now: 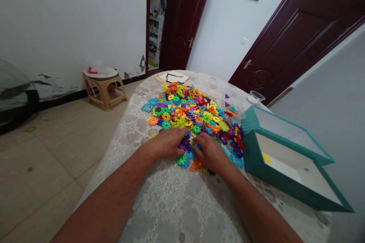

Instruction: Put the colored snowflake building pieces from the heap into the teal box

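A big heap of colourful plastic snowflake-shaped connector pieces (pixel 182 112) covers the middle of the table. At its near edge is my left hand (pixel 168 142), fingers stretched over the pieces and thumb apart. Purple pieces (pixel 186 143) show between my two hands. Facing it from the right, my right hand (pixel 210 152) reaches into the heap with its fingers spread. Both hands touch pieces, and neither visibly grips one. Below them lie a green piece (pixel 181 160) and an orange piece (pixel 196 165). Some fingertips are hidden among the pieces.
To the right stands an open teal box (pixel 285 172) with a yellow piece (pixel 266 158) inside. Glasses (pixel 173 76) rest on paper at the far end, and a clear plastic bowl (pixel 256 97) sits far right. A tan stool (pixel 104 91) stands on the floor.
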A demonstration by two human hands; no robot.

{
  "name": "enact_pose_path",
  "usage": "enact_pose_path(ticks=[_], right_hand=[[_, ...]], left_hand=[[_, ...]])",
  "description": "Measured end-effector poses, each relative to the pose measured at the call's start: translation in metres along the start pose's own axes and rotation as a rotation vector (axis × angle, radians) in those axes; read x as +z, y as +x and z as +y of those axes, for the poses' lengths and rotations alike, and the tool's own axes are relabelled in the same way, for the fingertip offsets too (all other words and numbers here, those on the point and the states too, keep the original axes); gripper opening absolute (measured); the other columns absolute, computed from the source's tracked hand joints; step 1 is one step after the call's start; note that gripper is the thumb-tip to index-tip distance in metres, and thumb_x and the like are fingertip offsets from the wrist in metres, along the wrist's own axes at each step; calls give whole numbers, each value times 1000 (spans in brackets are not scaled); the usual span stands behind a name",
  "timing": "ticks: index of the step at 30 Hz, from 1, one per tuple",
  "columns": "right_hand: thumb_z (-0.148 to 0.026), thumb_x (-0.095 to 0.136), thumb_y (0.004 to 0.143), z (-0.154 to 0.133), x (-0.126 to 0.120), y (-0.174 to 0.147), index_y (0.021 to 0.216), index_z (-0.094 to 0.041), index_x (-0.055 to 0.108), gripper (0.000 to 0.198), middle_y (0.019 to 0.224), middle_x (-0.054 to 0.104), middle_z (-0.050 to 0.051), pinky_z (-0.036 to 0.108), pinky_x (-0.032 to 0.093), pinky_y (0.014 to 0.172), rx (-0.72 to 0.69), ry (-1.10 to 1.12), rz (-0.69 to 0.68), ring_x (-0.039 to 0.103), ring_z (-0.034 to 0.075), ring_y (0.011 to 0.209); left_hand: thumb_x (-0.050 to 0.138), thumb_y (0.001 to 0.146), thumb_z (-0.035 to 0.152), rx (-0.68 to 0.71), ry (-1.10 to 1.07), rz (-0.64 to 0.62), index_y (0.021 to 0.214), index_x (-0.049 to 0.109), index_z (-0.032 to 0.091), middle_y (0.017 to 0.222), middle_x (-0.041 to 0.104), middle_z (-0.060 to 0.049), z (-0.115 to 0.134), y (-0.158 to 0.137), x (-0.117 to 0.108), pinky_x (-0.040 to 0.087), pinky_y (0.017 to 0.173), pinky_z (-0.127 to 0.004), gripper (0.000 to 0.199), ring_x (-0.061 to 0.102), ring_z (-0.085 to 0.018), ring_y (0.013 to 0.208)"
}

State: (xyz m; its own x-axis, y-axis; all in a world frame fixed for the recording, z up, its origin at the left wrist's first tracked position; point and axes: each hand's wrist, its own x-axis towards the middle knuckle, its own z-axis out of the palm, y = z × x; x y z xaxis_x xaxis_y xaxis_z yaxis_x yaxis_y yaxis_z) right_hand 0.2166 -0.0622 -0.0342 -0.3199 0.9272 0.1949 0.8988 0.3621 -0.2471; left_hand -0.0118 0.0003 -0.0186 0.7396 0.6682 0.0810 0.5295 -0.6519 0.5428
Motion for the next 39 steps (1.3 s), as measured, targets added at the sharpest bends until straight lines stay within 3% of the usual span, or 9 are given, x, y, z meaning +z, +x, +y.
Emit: enact_pose_path(ticks=[9, 13, 20, 24, 28, 31, 35, 39], right_hand=[[-18, 61, 97, -9, 7, -5, 98, -20, 62, 2, 110, 58, 10, 35, 51, 93, 31, -17, 27, 60, 23, 104], [-25, 65, 95, -9, 5, -12, 101, -20, 61, 9, 112, 58, 11, 38, 51, 96, -1, 10, 49, 58, 26, 107], [-24, 56, 97, -1, 4, -14, 89, -22, 55, 9, 101, 58, 9, 37, 49, 90, -1, -27, 48, 57, 25, 98], [-23, 44, 101, 8, 1, -12, 94, -23, 54, 13, 97, 59, 8, 37, 48, 87, 23, 95, 176, 58, 24, 95], [-32, 36, 107, 11, -5, -13, 99, -22, 58, 25, 96, 65, 6, 35, 48, 82, 144, 317, 270, 62, 23, 91], [-38, 37, 109, 6, -7, -15, 109, -22, 59, 27, 103, 70, 6, 33, 51, 79, 201, 483, 249, 66, 21, 88], [-40, 42, 109, -7, -3, -17, 105, -23, 59, 24, 123, 70, 8, 31, 53, 77, 149, 598, 199, 68, 18, 86], [-40, 55, 103, -20, 1, -16, 121, -23, 58, 25, 107, 73, 5, 30, 54, 74, 136, 630, 159, 68, 20, 86]], left_hand=[[70, 77, 24, 40, -127, 43, 148, 50, 28, 145, 64, -12, 2, 0, -3, 47, 111, -43, 74, 61, -32, 130], [69, 81, 29, 8, -149, 41, 146, 52, 23, 135, 70, -12, 10, -1, -11, 52, 104, -42, 67, 66, -32, 121], [68, 80, 30, -26, -245, 28, 137, 58, 24, 134, 71, -10, 13, -1, -19, 54, 99, -39, 58, 69, -29, 115], [64, 84, 32, -63, -329, 59, 120, 66, 22, 119, 75, -6, 10, 2, -20, 54, 90, -35, 38, 70, -24, 101], [58, 87, 31, -60, -382, 22, 103, 72, 20, 101, 76, -4, 6, 5, -21, 52, 85, -33, 24, 68, -21, 92], [57, 90, 32, -35, -389, 15, 99, 75, 20, 100, 77, -3, 7, 6, -22, 51, 87, -31, 23, 69, -21, 94], [58, 93, 37, -23, -401, 41, 96, 75, 20, 96, 77, -3, 14, 7, -19, 51, 82, -29, 25, 68, -20, 90], [64, 92, 42, -55, -452, 84, 92, 71, 19, 92, 76, -3, 21, 12, -7, 50, 75, -28, 24, 68, -19, 84]])
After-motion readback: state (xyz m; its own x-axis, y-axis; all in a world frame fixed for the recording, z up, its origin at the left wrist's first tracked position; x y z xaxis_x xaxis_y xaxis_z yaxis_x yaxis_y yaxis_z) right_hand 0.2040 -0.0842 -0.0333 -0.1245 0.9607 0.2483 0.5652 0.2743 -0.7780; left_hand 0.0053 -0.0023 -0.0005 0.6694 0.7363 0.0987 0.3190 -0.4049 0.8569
